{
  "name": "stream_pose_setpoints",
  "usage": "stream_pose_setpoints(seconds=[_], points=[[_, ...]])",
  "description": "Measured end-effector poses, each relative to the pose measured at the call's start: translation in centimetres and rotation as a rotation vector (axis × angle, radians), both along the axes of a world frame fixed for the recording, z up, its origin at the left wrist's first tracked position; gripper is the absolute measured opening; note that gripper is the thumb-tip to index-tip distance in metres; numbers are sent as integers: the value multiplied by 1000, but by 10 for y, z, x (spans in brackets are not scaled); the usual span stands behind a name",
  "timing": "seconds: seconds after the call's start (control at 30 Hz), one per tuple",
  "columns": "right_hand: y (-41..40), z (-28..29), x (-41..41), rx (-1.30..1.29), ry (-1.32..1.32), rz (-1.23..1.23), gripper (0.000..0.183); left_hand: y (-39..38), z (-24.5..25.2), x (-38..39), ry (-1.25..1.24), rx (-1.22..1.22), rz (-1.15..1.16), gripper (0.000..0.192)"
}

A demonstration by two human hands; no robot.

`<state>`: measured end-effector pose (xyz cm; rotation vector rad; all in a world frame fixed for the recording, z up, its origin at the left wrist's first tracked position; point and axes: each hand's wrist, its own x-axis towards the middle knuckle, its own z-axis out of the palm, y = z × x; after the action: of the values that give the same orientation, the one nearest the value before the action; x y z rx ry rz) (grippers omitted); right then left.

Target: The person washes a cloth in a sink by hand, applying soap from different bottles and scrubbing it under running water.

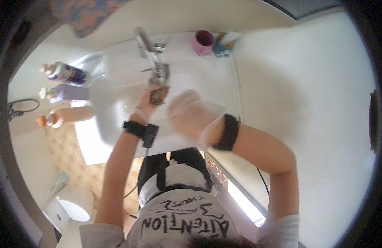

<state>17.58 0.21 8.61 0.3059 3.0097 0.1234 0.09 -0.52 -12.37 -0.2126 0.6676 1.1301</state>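
A translucent thin glove covers my left hand (pixel 144 102), which holds a small rounded grey-brown thing (pixel 158 95), perhaps a scouring pad. That hand is right by the spout end of a chrome faucet (pixel 153 59), over a white washbasin (pixel 112 82). Whether the hand touches the faucet cannot be made out. To its right, over the basin's flat white side, is my right hand (pixel 194 116), also in a translucent glove. Motion blur hides its fingers, and no held thing shows there. Black bands circle both wrists; the left one carries a small dark box (pixel 150 135).
At the back right of the washbasin stand a pink mug (pixel 204 43) and a teal holder (pixel 222 48) containing a tube. Along the left side are a dark-labelled pump bottle (pixel 68 73), a lilac bottle (pixel 71 93) and a peach bottle (pixel 73 116). A wall (pixel 318 93) rises at right.
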Motion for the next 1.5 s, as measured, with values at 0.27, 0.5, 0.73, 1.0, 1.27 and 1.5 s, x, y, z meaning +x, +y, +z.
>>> stream_pose_setpoints(seconds=[0.27, 0.5, 0.73, 1.0, 1.27, 1.5], points=[[24, -185, 57, -1080, 429, -942, 19, 56, -16, 53, -340, -77, 219, 27], [-7, -246, 17, -1485, 1030, -1015, 47, 51, 19, 62, -363, -82, 284, 11], [39, -251, -30, 1, 985, -813, 66, 28, 64, 67, -1241, -201, 380, 24], [108, -168, 1, -311, 662, -265, 51, 11, 64, 5, -616, -68, -358, 21], [110, -104, -32, -493, -218, -386, 25, 31, 54, -6, 1665, 638, -939, 16], [93, -137, -24, -1916, 256, -948, 15, 66, 55, -22, 2473, 1015, -614, 21]])
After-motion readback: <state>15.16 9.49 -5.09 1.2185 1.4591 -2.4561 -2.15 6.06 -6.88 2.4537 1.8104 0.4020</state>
